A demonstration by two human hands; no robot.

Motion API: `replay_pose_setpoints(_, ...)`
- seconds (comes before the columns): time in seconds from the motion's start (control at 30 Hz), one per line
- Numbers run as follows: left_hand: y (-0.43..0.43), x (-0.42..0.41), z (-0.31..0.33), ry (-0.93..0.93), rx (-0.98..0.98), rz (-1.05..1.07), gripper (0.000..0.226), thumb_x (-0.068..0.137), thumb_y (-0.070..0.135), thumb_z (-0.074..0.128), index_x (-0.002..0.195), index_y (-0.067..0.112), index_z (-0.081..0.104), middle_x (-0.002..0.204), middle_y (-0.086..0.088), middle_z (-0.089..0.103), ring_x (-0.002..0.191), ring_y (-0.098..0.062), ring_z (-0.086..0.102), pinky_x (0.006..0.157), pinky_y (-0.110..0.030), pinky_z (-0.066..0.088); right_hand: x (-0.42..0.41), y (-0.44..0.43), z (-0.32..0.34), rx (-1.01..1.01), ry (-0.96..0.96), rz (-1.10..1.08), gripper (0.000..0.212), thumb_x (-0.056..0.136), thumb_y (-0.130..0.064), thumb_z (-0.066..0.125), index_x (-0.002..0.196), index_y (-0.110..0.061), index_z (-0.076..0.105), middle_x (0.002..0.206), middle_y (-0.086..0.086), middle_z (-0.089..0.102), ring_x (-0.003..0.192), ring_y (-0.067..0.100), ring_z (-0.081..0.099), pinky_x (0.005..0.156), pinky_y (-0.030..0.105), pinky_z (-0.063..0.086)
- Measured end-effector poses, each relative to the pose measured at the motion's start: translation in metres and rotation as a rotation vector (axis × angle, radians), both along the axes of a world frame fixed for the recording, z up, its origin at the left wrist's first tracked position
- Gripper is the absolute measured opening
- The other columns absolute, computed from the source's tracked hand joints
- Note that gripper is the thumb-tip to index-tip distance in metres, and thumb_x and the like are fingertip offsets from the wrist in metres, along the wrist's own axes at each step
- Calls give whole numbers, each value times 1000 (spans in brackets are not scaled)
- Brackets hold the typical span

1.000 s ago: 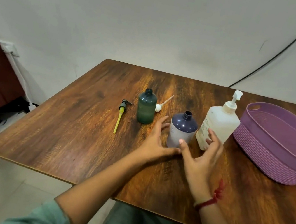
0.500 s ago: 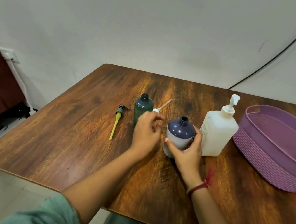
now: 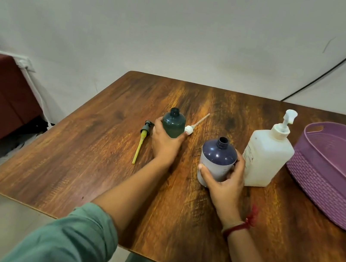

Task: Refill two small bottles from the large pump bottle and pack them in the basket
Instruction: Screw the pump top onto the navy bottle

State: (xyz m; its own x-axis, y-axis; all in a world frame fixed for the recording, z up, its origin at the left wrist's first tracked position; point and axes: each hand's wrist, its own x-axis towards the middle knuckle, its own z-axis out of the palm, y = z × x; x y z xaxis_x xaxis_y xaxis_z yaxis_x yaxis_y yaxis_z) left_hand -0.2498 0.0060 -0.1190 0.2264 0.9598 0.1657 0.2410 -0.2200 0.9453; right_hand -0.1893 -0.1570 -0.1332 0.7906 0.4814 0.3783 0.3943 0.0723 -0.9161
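Inside table (image 3: 94, 163) edges, left hand (image 3: 164, 146) around green bottle (image 3: 173, 124), right hand (image 3: 224, 184) around navy bottle (image 3: 219, 156).

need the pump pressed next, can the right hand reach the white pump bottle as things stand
Probably yes, once freed: the right hand grips the navy bottle, but the white pump bottle stands just beside it, nothing between.
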Motion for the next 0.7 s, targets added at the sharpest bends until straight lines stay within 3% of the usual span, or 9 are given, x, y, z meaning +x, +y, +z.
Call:
replay_pose_setpoints(0.23,5,-16,5,-59,18,-23,70,68,26,82,127,21,45,121,6,54,107,-9,50,94,-29,45,1,-1,-2,-10,16,8,82,65,-25,84,134,-23,39,133,-6,49,125,8,45,106,36,41)
replay_pose_setpoints(0.37,5,-30,8,-68,23,-44,68,69,23,81,126,23,44,117,7,50,111,-15,50,96,-34,45,2,0,-2,-18,25,11,84,65,-25,84,136,-20,39,135,-4,48,126,11,45,106,40,41)
replay_pose_setpoints(0.43,4,-34,8,-38,-1,-68,77,71,25,81,134,25,37,129,2,43,123,-19,44,103,-35,40,1,0,-2,-17,25,17,83,65,-24,84,135,-21,39,135,-4,48,126,11,45,106,40,41)
replay_pose_setpoints(0.5,-5,-36,8,-7,9,-36,97,70,32,82,146,26,21,148,-3,24,134,-20,31,108,-34,31,1,0,-2,-16,27,25,83,65,-24,84,135,-22,39,135,-4,48,126,11,45,106,40,40)
replay_pose_setpoints(0.57,-24,-36,6,-29,142,17,102,69,38,82,146,29,16,150,-1,15,137,-20,25,110,-34,28,1,0,-2,-19,31,28,83,65,-25,84,135,-22,39,135,-4,48,126,11,44,107,40,40)
replay_pose_setpoints(0.7,-63,-30,-4,-62,441,-24,61,77,25,74,126,20,38,124,5,33,121,-12,34,104,-35,35,1,-1,-2,-15,20,30,84,65,-25,84,136,-21,39,136,-4,48,127,10,44,107,36,39)
